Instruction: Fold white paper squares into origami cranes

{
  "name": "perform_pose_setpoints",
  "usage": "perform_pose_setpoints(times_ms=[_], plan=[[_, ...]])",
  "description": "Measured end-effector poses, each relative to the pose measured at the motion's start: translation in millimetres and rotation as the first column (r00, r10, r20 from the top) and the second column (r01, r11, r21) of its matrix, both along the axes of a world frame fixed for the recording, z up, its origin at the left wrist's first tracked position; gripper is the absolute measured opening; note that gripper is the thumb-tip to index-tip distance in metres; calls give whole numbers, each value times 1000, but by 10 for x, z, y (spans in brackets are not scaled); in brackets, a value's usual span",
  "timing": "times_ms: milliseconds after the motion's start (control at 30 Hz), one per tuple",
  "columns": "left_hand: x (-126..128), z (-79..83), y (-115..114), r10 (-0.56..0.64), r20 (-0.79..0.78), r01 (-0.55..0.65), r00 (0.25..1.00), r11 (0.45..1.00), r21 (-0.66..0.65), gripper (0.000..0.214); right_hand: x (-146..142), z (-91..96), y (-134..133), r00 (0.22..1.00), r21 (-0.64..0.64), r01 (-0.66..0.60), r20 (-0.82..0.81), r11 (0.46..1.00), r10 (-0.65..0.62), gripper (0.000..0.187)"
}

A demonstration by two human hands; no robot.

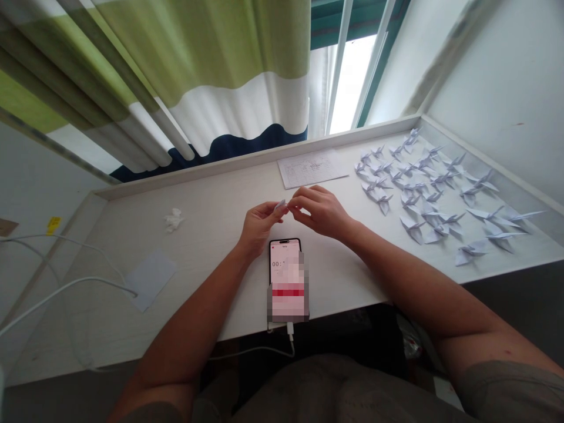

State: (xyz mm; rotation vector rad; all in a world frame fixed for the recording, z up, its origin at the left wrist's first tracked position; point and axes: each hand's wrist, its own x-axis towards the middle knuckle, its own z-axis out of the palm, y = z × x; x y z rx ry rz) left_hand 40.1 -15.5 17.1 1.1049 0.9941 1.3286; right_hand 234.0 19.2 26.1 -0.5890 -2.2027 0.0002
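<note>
A small piece of folded white paper (pixel 280 204) is pinched in my left hand (pixel 259 226), between thumb and fingers. My right hand (pixel 325 212) meets it from the right, its thumb and forefinger closed at the paper's edge. Most of the piece is hidden by my fingers, so its exact shape does not show. Both hands are just above the white desk (pixel 211 235), beyond a phone (pixel 287 267) lying face up with a timer on its screen. Many folded paper cranes (pixel 412 200) stand in a cluster to the right.
A printed sheet (pixel 312 168) lies near the back ledge. On the left are a crumpled white tissue (pixel 173 220) and a square of white paper (pixel 152 281), with a white cable (pixel 79 286) running over it. Another cable (pixel 290 336) is plugged into the phone at the desk's front edge.
</note>
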Motion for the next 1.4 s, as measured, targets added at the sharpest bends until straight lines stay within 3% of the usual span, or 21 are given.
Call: perform_pose_setpoints(times_ms=[533,733,867,1033,1133,1400], plan=[[103,-16,-9,104,-9,-102,995,986,132,31,-93,-39,-35,991,-169,-13,-136,986,-10,14],[120,0,-5,154,14,-155,988,984,86,31,-124,-25,-95,973,-256,-62,-232,965,1,14],[108,6,-16,112,46,-113,993,993,19,34,-120,1,-103,929,-413,-138,-370,900,-27,7],[81,11,-17,119,22,-119,993,993,-7,33,-99,3,-60,891,-610,-256,-449,750,-61,10],[85,24,-18,110,27,-110,994,994,-12,36,-96,5,-43,872,-658,-322,-486,681,-57,16],[85,25,-30,105,25,-105,994,994,-19,42,-114,37,-61,853,-680,-383,-521,625,-45,29]])
